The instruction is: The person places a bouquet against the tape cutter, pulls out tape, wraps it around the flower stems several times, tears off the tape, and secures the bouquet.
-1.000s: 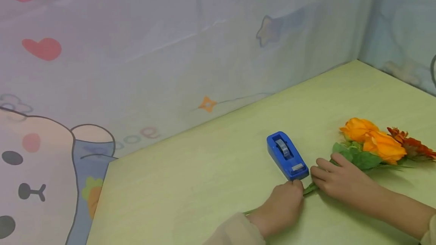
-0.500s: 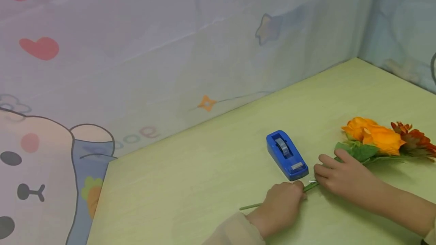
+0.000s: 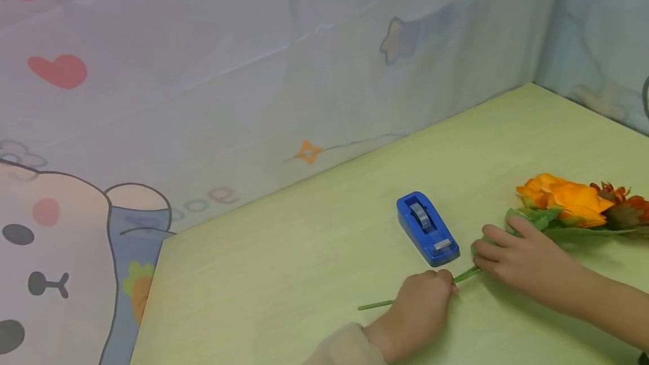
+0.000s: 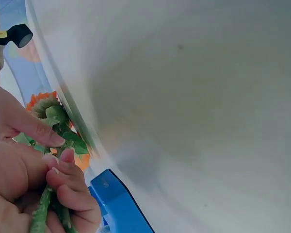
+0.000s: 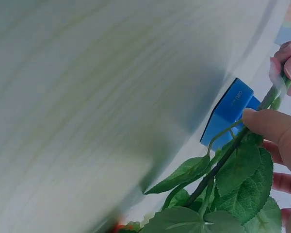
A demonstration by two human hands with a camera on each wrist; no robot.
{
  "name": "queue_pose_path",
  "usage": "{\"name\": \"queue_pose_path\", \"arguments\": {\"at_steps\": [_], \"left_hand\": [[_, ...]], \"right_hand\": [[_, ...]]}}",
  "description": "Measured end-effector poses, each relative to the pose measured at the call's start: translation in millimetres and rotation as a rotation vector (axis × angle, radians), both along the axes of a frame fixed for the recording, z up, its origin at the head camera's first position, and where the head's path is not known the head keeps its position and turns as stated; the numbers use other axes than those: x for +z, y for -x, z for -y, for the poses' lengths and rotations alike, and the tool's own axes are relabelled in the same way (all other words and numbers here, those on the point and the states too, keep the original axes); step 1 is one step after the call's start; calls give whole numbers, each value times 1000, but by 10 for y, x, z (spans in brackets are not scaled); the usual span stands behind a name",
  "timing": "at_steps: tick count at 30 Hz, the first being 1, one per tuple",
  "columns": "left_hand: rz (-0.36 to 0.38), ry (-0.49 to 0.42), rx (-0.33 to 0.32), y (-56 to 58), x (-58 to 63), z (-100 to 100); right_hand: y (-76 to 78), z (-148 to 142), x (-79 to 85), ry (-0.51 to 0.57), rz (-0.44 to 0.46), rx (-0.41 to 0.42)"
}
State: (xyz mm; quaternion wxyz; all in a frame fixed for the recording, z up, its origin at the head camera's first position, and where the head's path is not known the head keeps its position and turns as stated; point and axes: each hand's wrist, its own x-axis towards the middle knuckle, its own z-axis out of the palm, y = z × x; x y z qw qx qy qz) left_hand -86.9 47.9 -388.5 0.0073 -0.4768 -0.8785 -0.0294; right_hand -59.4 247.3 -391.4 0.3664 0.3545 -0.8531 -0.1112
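In the head view a bunch of artificial flowers lies slanting across the right side, with orange blooms (image 3: pixel 570 201) and a dark red bloom (image 3: pixel 626 213). My left hand (image 3: pixel 418 308) grips the lower green stems (image 4: pixel 41 213), and one stem end (image 3: pixel 375 305) pokes out behind it. Farther up, toward the blooms, my right hand (image 3: pixel 522 258) holds the stems between thumb and fingers beside the green leaves (image 5: pixel 242 170). A clear strip of tape (image 5: pixel 281 86) shows on the stems between the two hands in the right wrist view. Just beyond the left hand stands a blue tape dispenser (image 3: pixel 428 230).
A light green tabletop (image 3: pixel 284 252) carries everything. Behind it hangs a pale cloth wall (image 3: pixel 228 100) printed with hearts, stars and a cartoon bear (image 3: pixel 61 263). A second wall (image 3: pixel 598 44) meets it at the right corner.
The blooms have turned and shifted slightly right with my right hand, which sits a bit farther from the left. More of the stem end shows behind my left hand. The dispenser stays put.
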Motion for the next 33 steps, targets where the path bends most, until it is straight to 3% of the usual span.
{"name": "queue_pose_path", "arguments": {"at_steps": [6, 12, 20, 25, 33], "left_hand": [[-31, 9, 8, -36, 23, 10], [-33, 15, 11, -26, 31, 24], [-8, 38, 9, -21, 25, 21], [23, 31, 14, -17, 14, 29], [-23, 27, -3, -14, -11, 17]], "right_hand": [[-29, 8, 65, 26, 73, 15], [-38, 68, 200, 142, 131, 58], [48, 141, 69, 129, 151, 177], [50, 131, 12, 121, 152, 181], [68, 87, 4, 142, 214, 179]]}}
